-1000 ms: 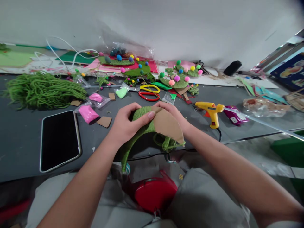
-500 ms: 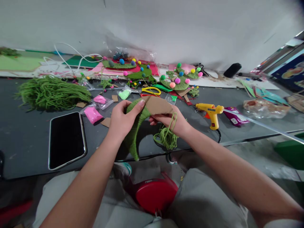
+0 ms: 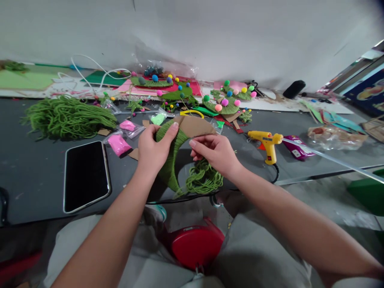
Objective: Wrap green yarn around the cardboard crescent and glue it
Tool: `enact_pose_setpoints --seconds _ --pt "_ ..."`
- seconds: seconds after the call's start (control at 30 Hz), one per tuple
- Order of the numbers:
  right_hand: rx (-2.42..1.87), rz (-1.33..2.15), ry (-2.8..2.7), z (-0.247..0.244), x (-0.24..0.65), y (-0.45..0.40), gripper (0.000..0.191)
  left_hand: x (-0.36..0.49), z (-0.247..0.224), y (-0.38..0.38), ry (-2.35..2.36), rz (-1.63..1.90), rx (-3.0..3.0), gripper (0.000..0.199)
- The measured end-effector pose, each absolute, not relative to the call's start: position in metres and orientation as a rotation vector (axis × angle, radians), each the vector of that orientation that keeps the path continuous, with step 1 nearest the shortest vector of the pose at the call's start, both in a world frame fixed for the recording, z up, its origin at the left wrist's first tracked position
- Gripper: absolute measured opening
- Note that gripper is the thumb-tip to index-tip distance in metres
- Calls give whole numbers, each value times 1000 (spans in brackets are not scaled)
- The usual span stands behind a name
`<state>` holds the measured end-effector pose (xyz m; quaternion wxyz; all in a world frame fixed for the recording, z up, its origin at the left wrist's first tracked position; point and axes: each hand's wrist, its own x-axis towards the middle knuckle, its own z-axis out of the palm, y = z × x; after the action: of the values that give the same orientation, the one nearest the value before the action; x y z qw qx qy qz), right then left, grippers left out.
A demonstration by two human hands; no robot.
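A curved cardboard piece [image 3: 196,127] is wound with green yarn over its left part, down to a lower tip. My left hand [image 3: 154,148] grips the wound section [image 3: 171,160], with the thumb on top near where bare cardboard begins. Below the bare end, my right hand [image 3: 214,152] is closed, its thumb and fingers drawn together on the yarn. The exact strand in that pinch is hidden. A loose bundle of green yarn [image 3: 205,178] lies or hangs just under these fingers, by the table edge.
A yellow glue gun [image 3: 265,144] with a glue stick stands at right. To the left are a phone [image 3: 87,176], pink packets [image 3: 118,145] and a heap of green yarn [image 3: 70,118]. Yellow-handled scissors [image 3: 192,113] and pom-pom decorated pieces [image 3: 222,106] lie behind.
My right hand has come from behind the bare cardboard end to its near side, below it. The yarn bundle has shifted slightly left. My left hand keeps its grip.
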<state>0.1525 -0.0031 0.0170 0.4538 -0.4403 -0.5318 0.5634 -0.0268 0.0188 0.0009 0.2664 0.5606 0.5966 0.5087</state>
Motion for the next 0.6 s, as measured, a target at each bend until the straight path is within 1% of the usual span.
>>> enact_pose_setpoints --seconds 0.13,0.2,0.3,0.4,0.47,0.53,0.6 --pt "-1142 1248 -1409 10 154 -8 31 -27 6 18 1697 1344 1579 48" --pt "-1167 1088 -1555 7 157 -10 25 -27 7 18 1740 1315 1629 48" --pt "-1230 625 -1894 7 160 -14 19 -26 8 17 1821 1264 1736 47" --pt "-1217 104 -2189 15 163 -17 22 -26 12 14 1953 1182 1842 49" --pt "-1182 -149 -2289 23 165 -17 25 -28 18 11 2016 1097 1929 52" --pt "-1154 -278 -2315 30 167 -15 23 -29 25 8 2027 1008 2047 52" --pt "-1089 -245 -2333 35 171 -9 18 -31 31 6 1984 942 2182 47"
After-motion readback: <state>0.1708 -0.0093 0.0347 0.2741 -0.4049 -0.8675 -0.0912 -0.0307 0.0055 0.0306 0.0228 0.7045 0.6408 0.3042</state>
